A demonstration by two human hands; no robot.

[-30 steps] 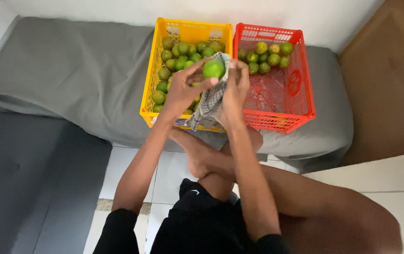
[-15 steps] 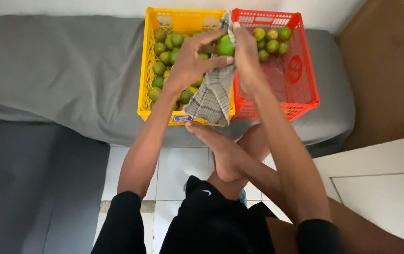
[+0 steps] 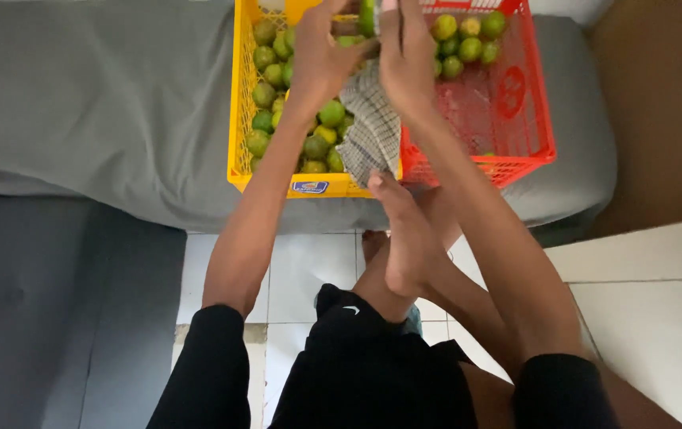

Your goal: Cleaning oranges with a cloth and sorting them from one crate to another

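Left hand [image 3: 321,56]: grip pinching lime [image 3: 366,17] at top edge
Right hand [image 3: 406,56]: grip pressing checked cloth [image 3: 373,127] around it
Lime: likely firm, smooth, light; cloth limp

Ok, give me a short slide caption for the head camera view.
Both hands, left hand and right hand, hold a green lime in a checked cloth above a yellow crate and a red crate.
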